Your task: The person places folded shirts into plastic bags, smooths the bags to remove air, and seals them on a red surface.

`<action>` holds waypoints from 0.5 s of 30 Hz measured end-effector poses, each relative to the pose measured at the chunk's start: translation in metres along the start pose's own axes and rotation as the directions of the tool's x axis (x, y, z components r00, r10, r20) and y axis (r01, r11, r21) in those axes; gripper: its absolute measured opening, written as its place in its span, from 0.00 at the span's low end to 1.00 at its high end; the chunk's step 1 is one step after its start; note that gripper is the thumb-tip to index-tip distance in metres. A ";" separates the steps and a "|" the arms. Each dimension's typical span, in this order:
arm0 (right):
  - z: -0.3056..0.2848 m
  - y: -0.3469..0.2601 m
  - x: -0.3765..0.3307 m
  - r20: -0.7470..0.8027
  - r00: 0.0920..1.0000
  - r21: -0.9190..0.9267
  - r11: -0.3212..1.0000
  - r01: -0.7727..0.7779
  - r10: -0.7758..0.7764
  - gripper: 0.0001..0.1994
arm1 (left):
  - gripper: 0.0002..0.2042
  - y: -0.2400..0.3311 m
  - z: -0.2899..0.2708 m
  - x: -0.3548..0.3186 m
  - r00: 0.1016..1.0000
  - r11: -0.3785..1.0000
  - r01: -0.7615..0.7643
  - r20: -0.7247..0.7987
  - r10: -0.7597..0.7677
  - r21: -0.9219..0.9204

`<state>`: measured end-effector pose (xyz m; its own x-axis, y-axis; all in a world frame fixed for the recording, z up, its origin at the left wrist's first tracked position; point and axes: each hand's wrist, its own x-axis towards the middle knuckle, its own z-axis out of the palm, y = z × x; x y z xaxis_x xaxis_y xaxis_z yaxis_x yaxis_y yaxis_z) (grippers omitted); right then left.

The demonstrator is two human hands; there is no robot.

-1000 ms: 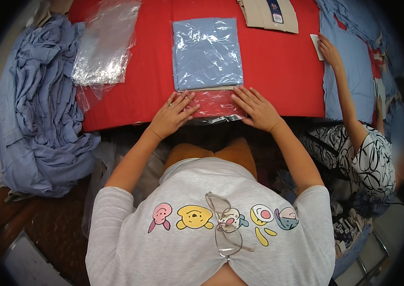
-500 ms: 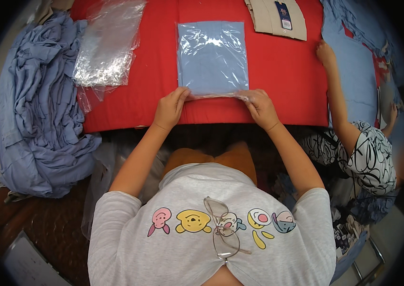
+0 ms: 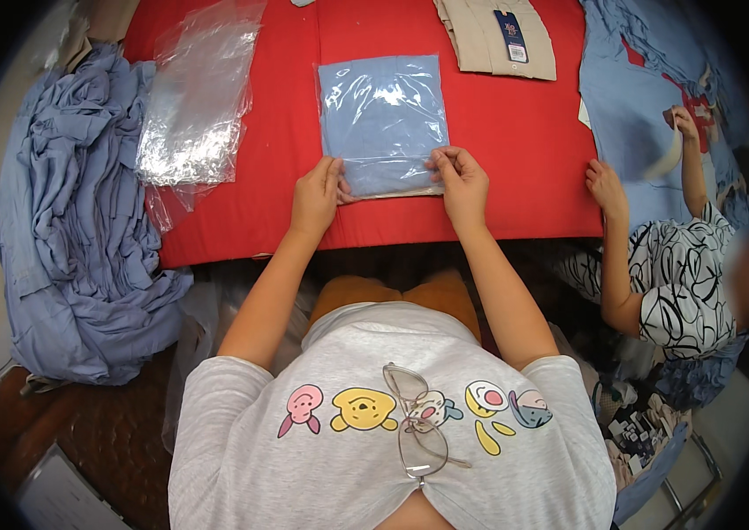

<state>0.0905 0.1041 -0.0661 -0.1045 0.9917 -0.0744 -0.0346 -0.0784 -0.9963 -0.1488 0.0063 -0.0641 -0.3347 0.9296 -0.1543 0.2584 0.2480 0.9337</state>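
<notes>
Two bare hands frame a light blue folded garment [image 3: 381, 119] inside a clear plastic bag [image 3: 392, 175], lying on the red-covered tabletop [image 3: 533, 168] at twelve o'clock in the view. The left hand [image 3: 319, 190] has its grip clamped on the bag's corner at seven o'clock, while the right hand [image 3: 461, 181] pinches thumb to fingers on the edge at four o'clock. The step appears to be turning the bag's near end up over the front, as a straight crease runs across between the hands. To do it well, draw both sides evenly so that the fold lies square, let trapped air out before pressing it flat, then smooth from the middle toward three and nine o'clock; a light pull should spare the thin film and avoid rucking the cloth. As for markings, no printing shows on this bag. The clearest label is a navy hang tag [image 3: 510, 37] on a beige folded garment [image 3: 476, 49] at two o'clock from the bag, with pale lettering and a white sticker at its lower end. The spare clear bags [image 3: 202, 97] at nine o'clock show glare but no visible lettering, and the grey T-shirt [image 3: 321, 477] at six o'clock bears cartoon heads without words
</notes>
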 end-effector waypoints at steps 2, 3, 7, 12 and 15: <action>0.004 -0.009 -0.002 -0.024 1.000 -0.192 0.981 -0.016 0.012 0.09 | 0.19 0.000 0.001 0.002 1.000 1.000 0.022 -0.008 -0.022 -0.012; 0.007 -0.016 -0.003 -0.035 0.999 -0.286 0.958 -0.025 0.016 0.09 | 0.19 -0.001 0.001 0.002 0.999 0.999 0.028 -0.018 -0.029 -0.015; 0.010 -0.015 0.008 -0.026 0.995 -0.618 0.784 0.060 -0.097 0.10 | 0.20 0.006 0.004 0.006 0.994 0.994 0.097 -0.047 -0.099 -0.051; 0.011 0.003 0.019 0.084 0.944 -0.889 0.404 0.216 -0.320 0.13 | 0.21 0.020 0.008 0.013 0.975 0.978 0.206 -0.087 -0.206 -0.002; 0.018 0.004 0.027 0.050 0.969 -0.923 0.361 0.137 -0.241 0.13 | 0.22 0.027 0.012 0.016 0.968 0.970 0.228 -0.123 -0.217 0.086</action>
<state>0.0695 0.1291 -0.0713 -0.1425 0.9751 0.1700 0.8901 0.2013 -0.4088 -0.1362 0.0307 -0.0452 -0.4917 0.8129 -0.3122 0.2523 0.4762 0.8424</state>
